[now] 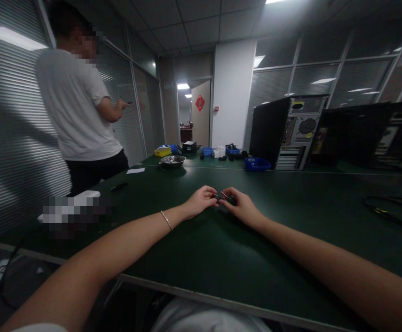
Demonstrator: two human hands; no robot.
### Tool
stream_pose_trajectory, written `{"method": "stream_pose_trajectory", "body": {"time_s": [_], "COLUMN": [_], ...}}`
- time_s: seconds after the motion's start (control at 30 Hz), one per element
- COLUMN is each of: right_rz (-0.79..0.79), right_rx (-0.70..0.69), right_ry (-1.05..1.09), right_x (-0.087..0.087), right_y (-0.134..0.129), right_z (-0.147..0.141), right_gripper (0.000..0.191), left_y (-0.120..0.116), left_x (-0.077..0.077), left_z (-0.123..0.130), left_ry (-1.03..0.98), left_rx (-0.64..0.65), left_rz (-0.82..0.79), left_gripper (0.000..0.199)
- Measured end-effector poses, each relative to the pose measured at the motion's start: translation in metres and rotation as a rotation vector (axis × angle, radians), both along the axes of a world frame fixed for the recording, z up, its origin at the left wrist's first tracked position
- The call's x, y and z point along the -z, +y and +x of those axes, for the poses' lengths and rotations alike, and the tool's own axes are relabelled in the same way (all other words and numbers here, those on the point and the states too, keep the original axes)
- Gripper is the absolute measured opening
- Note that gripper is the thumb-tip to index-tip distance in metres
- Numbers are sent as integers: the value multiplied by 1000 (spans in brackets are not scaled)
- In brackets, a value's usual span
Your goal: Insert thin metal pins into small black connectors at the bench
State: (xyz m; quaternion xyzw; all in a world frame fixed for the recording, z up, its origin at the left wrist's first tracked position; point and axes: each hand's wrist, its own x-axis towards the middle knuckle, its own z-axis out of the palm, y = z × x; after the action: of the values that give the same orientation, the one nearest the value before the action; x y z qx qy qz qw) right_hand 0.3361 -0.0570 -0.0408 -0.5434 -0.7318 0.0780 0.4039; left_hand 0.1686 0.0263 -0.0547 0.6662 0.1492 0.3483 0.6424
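Over the middle of the green tabletop point(187, 251), my two hands meet at the fingertips. My left hand point(201, 202), with a thin bracelet on its wrist, pinches a small dark piece point(217, 197) between thumb and fingers. Opposite it, my right hand point(241, 207) is closed around a dark rounded thing point(233, 201) whose kind I cannot make out. A thin light line shows between the right fingers near the small piece. The fingers hide most of both things, and I cannot tell whether they touch.
A metal bowl point(172, 161), a yellow tray point(162, 151) and a blue tray point(257, 164) stand farther back. Computer cases point(284, 133) line the right rear. White paper point(135, 171) and a slim dark object point(119, 186) lie left. Cables point(394, 210) lie right. A person point(79, 101) stands left.
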Motion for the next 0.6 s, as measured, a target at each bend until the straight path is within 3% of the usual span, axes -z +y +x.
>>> {"method": "stream_pose_trajectory", "body": {"time_s": [0.3,0.6], "right_rz": [-36,-10], "right_rx": [-5,-34], "right_ry": [-68,1], "right_x": [-5,-2], "right_y": [-8,-5], "right_z": [-5,-5], "right_gripper": [25,27], "left_y": [-7,-7], "left_x": [-5,-6], "left_z": [-1,-1], "left_ry": [67,60], "left_rx": [-24,-18], "left_rz": [96,60], "left_gripper": [30,32]}}
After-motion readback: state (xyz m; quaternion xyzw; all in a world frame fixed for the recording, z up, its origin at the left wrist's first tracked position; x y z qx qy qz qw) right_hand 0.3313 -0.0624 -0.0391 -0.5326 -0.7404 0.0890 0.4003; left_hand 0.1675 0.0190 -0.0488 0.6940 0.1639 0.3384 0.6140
